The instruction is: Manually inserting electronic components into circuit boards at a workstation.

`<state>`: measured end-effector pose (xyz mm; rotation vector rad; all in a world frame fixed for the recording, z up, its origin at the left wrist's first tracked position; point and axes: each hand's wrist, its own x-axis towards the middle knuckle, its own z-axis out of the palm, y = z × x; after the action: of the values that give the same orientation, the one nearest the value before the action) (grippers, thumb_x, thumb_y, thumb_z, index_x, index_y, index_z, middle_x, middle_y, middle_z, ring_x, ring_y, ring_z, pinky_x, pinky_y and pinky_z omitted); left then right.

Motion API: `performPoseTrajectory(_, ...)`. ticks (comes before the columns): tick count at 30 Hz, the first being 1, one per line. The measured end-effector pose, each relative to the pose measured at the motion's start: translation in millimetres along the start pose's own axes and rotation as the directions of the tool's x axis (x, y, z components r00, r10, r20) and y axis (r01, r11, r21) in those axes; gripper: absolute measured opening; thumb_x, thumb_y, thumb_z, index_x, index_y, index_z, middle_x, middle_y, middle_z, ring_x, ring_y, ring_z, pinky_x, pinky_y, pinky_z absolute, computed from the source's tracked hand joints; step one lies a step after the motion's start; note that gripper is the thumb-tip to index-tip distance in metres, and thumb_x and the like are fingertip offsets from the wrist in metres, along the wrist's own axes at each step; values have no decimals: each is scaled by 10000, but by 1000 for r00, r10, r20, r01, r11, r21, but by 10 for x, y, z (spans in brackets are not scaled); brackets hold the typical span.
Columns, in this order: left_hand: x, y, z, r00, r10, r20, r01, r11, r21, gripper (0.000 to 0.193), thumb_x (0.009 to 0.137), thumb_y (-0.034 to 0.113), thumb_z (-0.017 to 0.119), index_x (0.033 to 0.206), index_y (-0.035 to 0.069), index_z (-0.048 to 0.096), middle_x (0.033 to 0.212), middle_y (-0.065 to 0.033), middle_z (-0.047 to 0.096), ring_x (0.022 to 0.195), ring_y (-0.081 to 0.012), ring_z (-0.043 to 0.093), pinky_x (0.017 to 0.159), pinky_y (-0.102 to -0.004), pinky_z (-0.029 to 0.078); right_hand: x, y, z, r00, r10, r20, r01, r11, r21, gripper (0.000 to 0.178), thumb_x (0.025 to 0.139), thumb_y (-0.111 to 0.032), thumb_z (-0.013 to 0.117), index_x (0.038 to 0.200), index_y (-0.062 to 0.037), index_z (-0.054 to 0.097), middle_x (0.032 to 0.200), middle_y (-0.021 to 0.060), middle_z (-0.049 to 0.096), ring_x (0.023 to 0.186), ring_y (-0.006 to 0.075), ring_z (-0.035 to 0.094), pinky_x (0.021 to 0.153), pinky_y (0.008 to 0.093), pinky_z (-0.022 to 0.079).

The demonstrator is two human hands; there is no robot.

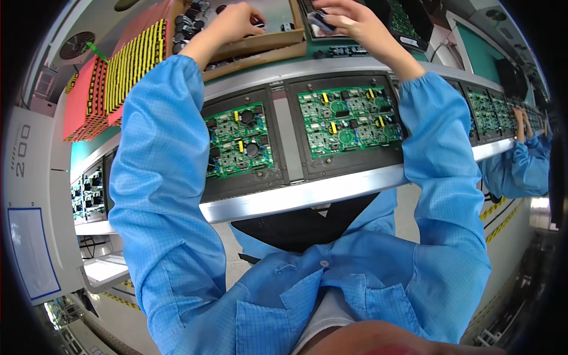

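Note:
My left hand (236, 23) reaches into a cardboard box (260, 45) at the top, its fingers curled down over something small and dark that I cannot make out. My right hand (361, 25) is raised to the right of the box, thumb and fingers closed on a dark component (320, 22) whose exact kind is unclear. Below the hands, a black carrier frame (349, 162) holds green circuit boards (316, 121) with yellow and black parts. Left of it, another frame with green circuit boards (228, 139) is partly covered by my left sleeve.
Black round components (188, 26) fill the box's left side. Pink stacks with yellow-black strips (136, 65) stand at the left. A metal rail (307, 194) edges the line nearest me. More board frames (485, 112) run right, where another person's hands (522, 123) are at work.

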<state>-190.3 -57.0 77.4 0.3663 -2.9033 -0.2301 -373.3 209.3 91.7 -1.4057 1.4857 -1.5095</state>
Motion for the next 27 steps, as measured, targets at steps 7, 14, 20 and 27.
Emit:
performPoseTrajectory(7, -70, 1106, -295, 935, -277, -221, 126, 842, -524, 222, 921, 184, 633, 924, -17, 728, 906, -252, 678, 868, -421, 679, 778, -477, 544, -914, 503, -577, 998, 8, -55, -2, 995, 98, 308, 1085, -267, 563, 1298, -70, 667, 1199, -14, 648, 947, 70, 572, 817, 204, 469)
performPoseTrajectory(14, -636, 1857, 474, 975, 218, 32, -172, 846, -504, 333, 948, 177, 700, 1265, 87, 650, 1156, -153, 618, 1152, -304, 573, 1024, -393, 452, -1140, 181, -673, 997, -77, -9, 73, 972, -225, 230, 909, -28, 719, 1138, -30, 701, 1022, 23, 622, 908, 130, 631, 788, 266, 504)
performPoseTrajectory(20, -618, 2133, 537, 989, 18, 149, 39, 929, -368, 339, 838, 131, 796, 1175, 136, 754, 1025, -127, 729, 885, -269, 669, 825, -362, 556, -1239, 431, -885, 974, -82, 210, 204, 715, -669, 257, 892, -80, 778, 1132, -64, 687, 829, -15, 535, 723, 84, 463, 646, 246, 426)
performPoseTrajectory(27, -528, 2116, 717, 973, 186, 138, -129, 931, -342, 367, 790, 32, 803, 1151, 41, 737, 1051, -161, 734, 886, -307, 724, 842, -407, 591, -1367, 355, -1041, 974, 93, 208, 82, 711, -699, 313, 791, 0, 816, 1071, -40, 681, 763, 37, 504, 674, 153, 468, 618, 323, 431)
